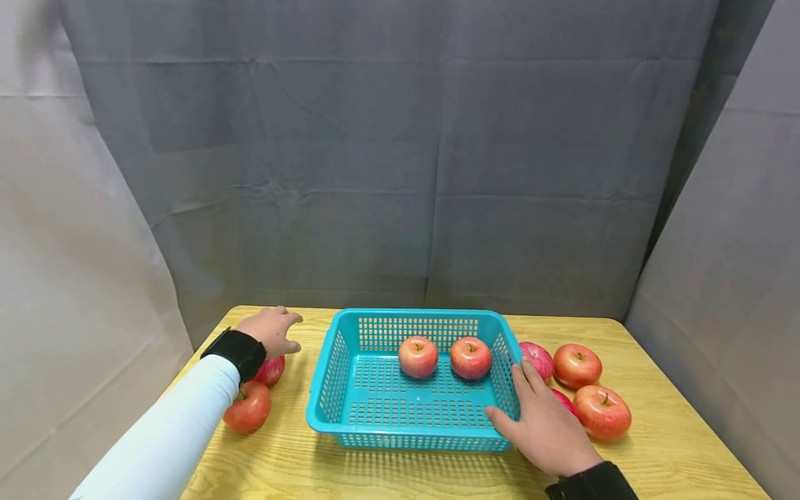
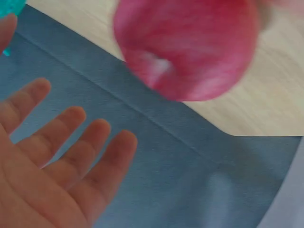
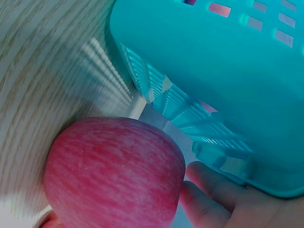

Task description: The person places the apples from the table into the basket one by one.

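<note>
A turquoise slotted plastic basket [image 1: 412,432] holds two red apples, a left one [image 1: 418,357] and a right one [image 1: 471,358]. My left hand [image 1: 269,329] hovers left of the basket with fingers spread and nothing in the palm. Close by it are a red apple [image 2: 185,47], partly hidden by the wrist in the head view, and a nearer apple [image 1: 248,407]. My right hand [image 1: 550,427] lies over the basket's right rim, thumb overlapping the basket's inside. Its extended fingertips [image 3: 202,173] come right up beside a red apple [image 3: 114,171] outside the basket.
Several apples sit right of the basket, including a back one [image 1: 578,365] and a front one [image 1: 603,412]; the hand partly covers another [image 1: 564,400]. The wooden table [image 1: 675,444] ends at a grey curtain [image 1: 350,173] behind, with pale cloth [image 1: 719,278] at the sides.
</note>
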Motion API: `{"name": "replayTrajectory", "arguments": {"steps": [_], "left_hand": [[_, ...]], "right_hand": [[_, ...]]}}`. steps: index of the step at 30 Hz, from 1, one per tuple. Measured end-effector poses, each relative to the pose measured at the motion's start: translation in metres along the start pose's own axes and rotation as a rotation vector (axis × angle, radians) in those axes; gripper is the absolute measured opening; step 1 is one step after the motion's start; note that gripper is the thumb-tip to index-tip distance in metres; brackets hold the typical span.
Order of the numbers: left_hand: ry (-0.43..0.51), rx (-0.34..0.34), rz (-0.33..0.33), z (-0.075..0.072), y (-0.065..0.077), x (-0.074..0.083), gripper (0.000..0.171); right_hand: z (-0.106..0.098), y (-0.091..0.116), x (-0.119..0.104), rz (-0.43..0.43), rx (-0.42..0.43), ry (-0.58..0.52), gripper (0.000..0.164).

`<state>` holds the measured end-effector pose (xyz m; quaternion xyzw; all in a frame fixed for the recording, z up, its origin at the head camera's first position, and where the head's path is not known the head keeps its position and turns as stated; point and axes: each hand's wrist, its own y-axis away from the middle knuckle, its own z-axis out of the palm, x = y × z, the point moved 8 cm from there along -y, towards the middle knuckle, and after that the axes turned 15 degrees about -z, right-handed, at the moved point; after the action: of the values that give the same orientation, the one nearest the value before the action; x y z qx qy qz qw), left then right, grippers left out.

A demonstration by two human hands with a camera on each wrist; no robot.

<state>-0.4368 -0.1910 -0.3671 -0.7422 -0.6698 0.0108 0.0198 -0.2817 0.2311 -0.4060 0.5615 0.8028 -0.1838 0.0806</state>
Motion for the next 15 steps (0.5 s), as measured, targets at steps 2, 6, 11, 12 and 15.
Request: {"name": "replayTrajectory", "arguments": {"steps": [2, 6, 11, 12, 15], "left_hand": [[0.002, -0.011, -0.012, 0.007, 0.0, -0.008, 0.055], [0.014, -0.046, -0.035, 0.022, -0.002, -0.023, 0.056], [0.022, -0.079, -0.045, 0.035, -0.001, -0.033, 0.055], [0.023, -0.083, -0.046, 0.036, 0.0, -0.035, 0.055], [0.035, -0.097, -0.055, 0.037, 0.002, -0.037, 0.057]], "right_hand": [[0.001, 0.0, 0.0, 0.002, -0.004, 0.001, 0.111], [0.002, -0.001, 0.001, 0.009, -0.016, 0.001, 0.112], [0.002, -0.001, 0.002, 0.01, -0.013, 0.0, 0.112], [0.002, -0.001, 0.002, 0.009, -0.011, 0.0, 0.112], [0.002, -0.001, 0.003, 0.006, -0.005, 0.003, 0.111]]}}
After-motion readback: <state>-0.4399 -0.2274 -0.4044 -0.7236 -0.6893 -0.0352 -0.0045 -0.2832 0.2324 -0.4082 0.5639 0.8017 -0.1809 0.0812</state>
